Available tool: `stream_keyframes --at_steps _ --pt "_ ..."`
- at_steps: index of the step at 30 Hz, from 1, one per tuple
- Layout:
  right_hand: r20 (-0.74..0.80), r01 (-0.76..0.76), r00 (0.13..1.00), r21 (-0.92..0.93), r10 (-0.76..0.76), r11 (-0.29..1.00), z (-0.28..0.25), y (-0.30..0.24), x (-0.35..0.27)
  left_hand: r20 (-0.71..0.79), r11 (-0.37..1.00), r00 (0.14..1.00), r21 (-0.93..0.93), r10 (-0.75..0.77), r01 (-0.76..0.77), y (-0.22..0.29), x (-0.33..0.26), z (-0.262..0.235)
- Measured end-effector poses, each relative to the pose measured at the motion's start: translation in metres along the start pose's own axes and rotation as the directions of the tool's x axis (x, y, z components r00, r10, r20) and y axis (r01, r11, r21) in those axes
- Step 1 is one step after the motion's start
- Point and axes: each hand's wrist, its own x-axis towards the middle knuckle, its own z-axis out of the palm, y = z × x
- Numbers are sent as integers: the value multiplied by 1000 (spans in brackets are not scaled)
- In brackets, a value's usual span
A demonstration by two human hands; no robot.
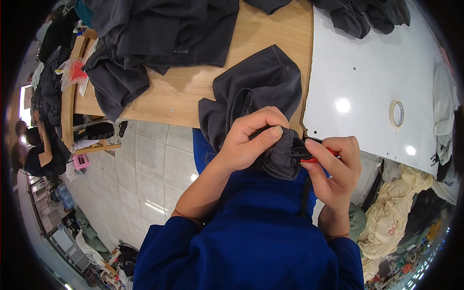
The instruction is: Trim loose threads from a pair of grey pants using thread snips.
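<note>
Close in front of my body, my left hand [251,137] pinches the gathered, stitched end of a dark grey garment [263,89] between thumb and fingers. The rest of this garment spreads over the wooden table's near edge. My right hand [338,166] is closed around small thread snips [306,159] with red and black parts. Their dark, narrow tips point left and lie at the stitched cloth beside my left hand. Whether the tips touch a thread is too small to tell.
More dark grey garments [169,34] lie heaped on the wooden table [186,94] at far left. A white board [357,92] adjoins it on the right, bearing a tape roll [392,112]. Cream cloth [394,220] is bundled lower right. Another person [43,150] is at far left.
</note>
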Motion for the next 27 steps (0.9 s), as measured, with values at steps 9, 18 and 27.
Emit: stream_keyframes --at_steps 9,18,27 --pt "16 38 999 -1 -38 999 0 2 2 -3 999 1000 50 -1 1 2 1 0" --pt "39 64 997 -3 -64 998 -2 2 3 2 998 1000 69 13 -13 1 1 0" --pt "54 81 995 -20 -80 996 -3 2 6 1 991 1000 134 30 -30 1 3 2"
